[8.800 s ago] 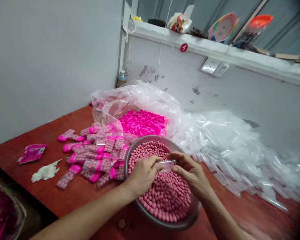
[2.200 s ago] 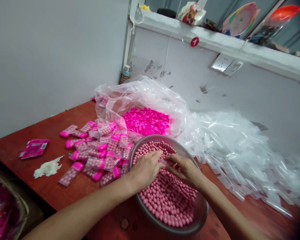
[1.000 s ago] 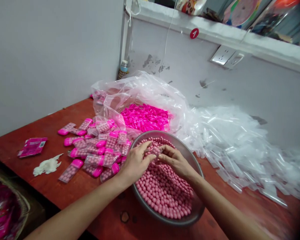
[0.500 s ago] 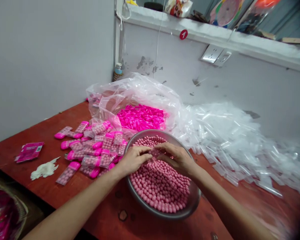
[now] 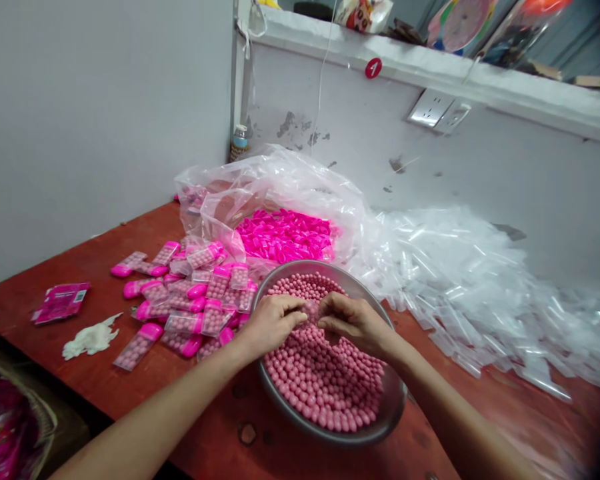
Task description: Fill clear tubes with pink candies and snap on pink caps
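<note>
Head view: both hands are seen meeting over a metal bowl set on the red table.
Left hand: fingers are curled inward over the pink balls; a small clear case is pinched between the two hands.
Right hand: fingertips are bent down onto the same clear case, just above the balls.
Clear case: held low over the far half of the bowl, mostly hidden by fingers.
Filled cases: piled on the table just left of the bowl.
Pink caps: heaped in an open plastic bag behind the bowl.
Empty clear cases: spread along the wall to the right.
White scrap: lying near the table's left edge.
</note>
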### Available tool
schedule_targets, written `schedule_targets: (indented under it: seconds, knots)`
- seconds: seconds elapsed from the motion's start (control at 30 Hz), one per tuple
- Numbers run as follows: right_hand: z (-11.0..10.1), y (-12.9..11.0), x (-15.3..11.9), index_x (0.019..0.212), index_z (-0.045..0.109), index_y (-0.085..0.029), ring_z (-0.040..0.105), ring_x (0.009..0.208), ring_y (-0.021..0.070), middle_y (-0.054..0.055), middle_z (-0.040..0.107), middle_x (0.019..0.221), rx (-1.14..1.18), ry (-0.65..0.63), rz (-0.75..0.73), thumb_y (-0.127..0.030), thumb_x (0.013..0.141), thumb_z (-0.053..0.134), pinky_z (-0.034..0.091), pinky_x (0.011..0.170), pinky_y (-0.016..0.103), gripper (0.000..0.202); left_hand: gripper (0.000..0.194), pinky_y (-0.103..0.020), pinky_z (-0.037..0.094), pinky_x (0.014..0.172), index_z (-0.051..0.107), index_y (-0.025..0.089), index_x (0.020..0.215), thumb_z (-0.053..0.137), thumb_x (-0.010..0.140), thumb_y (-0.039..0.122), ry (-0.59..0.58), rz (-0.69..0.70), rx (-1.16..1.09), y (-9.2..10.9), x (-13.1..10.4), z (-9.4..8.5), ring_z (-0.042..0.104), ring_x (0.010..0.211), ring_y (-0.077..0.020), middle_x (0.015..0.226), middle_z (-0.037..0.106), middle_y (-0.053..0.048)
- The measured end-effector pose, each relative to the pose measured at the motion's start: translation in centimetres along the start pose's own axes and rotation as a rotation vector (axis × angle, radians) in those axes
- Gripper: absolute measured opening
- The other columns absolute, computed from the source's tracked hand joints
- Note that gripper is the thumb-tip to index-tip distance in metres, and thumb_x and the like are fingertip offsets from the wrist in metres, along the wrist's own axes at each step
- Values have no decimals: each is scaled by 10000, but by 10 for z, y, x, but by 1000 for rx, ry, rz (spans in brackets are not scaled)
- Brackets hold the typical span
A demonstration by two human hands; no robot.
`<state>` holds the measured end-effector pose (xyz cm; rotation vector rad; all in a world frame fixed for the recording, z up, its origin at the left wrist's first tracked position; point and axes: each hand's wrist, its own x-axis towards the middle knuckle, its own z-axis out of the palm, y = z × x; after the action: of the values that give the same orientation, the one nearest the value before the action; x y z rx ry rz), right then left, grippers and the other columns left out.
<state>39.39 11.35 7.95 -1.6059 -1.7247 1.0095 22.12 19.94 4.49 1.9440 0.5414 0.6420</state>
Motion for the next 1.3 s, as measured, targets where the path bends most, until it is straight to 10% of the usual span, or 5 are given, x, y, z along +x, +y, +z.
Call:
schedule_targets:
  seconds: [0.17,0.3,0.53,0.87,1.3]
  knots:
    - [-9,10,-6,765,496,-171,537,454,104,-34,544,520,87,107,87,-373,809,538,444,461,212,211,169,-280,445,721,659,135,852,564,737,213,-25,-192,-463,-2,1,0,570,766,-168,824,634,-37]
    - [-25,8,-5,765,589,-172,562,569,118,-4,598,627,-282,54,77,-383,795,548,430,522,207,217,245,-300,471,720,598,150,970,571,769,289,-178,-274,-914,1,0,1,564,749,-138,835,588,-35]
    - [-71,37,62,886,590,-171,614,680,129,19,665,759,-729,308,26,-307,890,363,454,620,202,265,153,-243,449,728,626,119,886,537,789,197,-79,-102,-657,5,-2,3,563,833,-161,886,618,-63]
    - [-79,86,210,1017,592,-154,513,1024,220,126,592,1086,-1121,77,-55,-137,859,409,380,834,309,243,168,-223,433,740,658,181,891,534,780,162,82,-161,-520,6,-2,1,592,814,-152,858,667,-14]
    - [-79,102,219,1077,561,-160,430,1129,238,128,567,1154,-1207,18,-107,-98,828,462,281,948,397,275,185,-203,421,725,656,192,904,527,780,145,170,-143,-467,9,-4,2,581,806,-142,843,661,6]
